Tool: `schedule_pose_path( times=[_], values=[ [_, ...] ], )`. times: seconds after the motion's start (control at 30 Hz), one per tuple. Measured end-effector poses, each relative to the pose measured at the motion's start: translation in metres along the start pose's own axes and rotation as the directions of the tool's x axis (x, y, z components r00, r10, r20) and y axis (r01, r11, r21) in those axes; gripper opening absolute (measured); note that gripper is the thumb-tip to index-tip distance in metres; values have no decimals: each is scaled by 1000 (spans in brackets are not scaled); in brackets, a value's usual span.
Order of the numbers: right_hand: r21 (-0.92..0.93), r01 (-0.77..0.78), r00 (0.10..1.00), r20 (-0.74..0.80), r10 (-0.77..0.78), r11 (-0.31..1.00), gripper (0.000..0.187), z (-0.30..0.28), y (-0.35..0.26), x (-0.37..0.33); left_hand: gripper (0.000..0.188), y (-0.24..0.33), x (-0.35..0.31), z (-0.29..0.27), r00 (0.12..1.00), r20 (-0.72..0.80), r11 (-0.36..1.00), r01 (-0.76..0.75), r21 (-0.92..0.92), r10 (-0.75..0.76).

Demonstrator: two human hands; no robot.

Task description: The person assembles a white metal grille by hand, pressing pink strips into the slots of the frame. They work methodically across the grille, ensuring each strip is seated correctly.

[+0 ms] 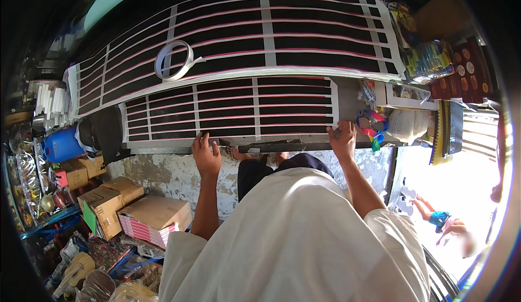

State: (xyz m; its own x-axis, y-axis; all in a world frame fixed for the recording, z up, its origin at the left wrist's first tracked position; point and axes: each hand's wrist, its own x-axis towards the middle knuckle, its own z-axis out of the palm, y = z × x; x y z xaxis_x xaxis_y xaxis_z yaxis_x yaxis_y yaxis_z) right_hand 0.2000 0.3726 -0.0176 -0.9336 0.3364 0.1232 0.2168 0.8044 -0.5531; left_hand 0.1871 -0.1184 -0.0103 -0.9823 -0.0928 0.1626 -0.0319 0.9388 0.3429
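A long black sheet [227, 118], crossed by pale strips with pinkish edges, lies flat on the nearer ledge in front of me. My left hand [206, 156] is at its near edge, fingers apart, fingertips touching or just short of the edge. At the sheet's near right corner rests my right hand [343, 139], its fingers bent but apart; whether it pinches the corner is hard to tell. Beyond lies a larger stack of similar striped black sheets [320, 44], set higher. A roll of white tape [172, 61] with a loose end sits on that stack.
Right of the sheets are a coil of rainbow ribbon [373, 129], a white bag [408, 125] and packaged goods [429, 62]. Cardboard boxes [163, 211] and a blue container [64, 144] stand left. Below the ledge is a worn wall [157, 167]. Another person [442, 220] is outside, right.
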Motion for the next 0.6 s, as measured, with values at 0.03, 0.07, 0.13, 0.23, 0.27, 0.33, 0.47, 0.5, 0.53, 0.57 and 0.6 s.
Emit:
schedule_pose_path(
  times=[0.03,0.07,0.13,0.23,0.27,0.33,0.47,0.5,0.53,0.57,0.6],
  values=[
    [-21,17,1000,-8,-17,1000,44,1,0,-1,42,-2,-1,2,999,-23,1000,-26,15,27],
    [-36,-41,999,26,42,998,46,2,-2,-3,42,-3,-1,3,999,-27,999,-30,38,31],
    [-65,-147,984,89,152,987,49,4,-7,-2,42,-3,2,3,999,-29,998,-32,55,34],
    [-73,-210,964,150,219,975,45,5,-14,1,39,2,7,3,1000,-12,999,-28,17,28],
    [-85,-246,948,184,258,965,45,5,-16,1,38,6,9,4,1000,-9,1000,-29,-6,29],
    [-71,-264,948,166,272,962,44,5,-20,1,37,15,11,5,999,6,998,-46,-51,46],
    [-112,-273,955,92,284,955,43,6,-21,-4,36,35,7,10,996,16,994,-82,-77,83],
    [-50,-239,964,107,243,970,41,6,-18,-6,35,38,6,12,997,6,994,-82,-68,82],
    [12,-202,973,118,200,979,40,6,-15,-7,35,41,6,13,998,19,997,-58,-55,59],
    [60,-196,973,134,186,979,39,7,-11,-7,35,42,5,14,997,-2,995,-82,-60,82],
    [101,-156,984,102,146,983,37,7,-7,-8,34,41,4,14,997,1,995,-82,-60,82]
  ],
)
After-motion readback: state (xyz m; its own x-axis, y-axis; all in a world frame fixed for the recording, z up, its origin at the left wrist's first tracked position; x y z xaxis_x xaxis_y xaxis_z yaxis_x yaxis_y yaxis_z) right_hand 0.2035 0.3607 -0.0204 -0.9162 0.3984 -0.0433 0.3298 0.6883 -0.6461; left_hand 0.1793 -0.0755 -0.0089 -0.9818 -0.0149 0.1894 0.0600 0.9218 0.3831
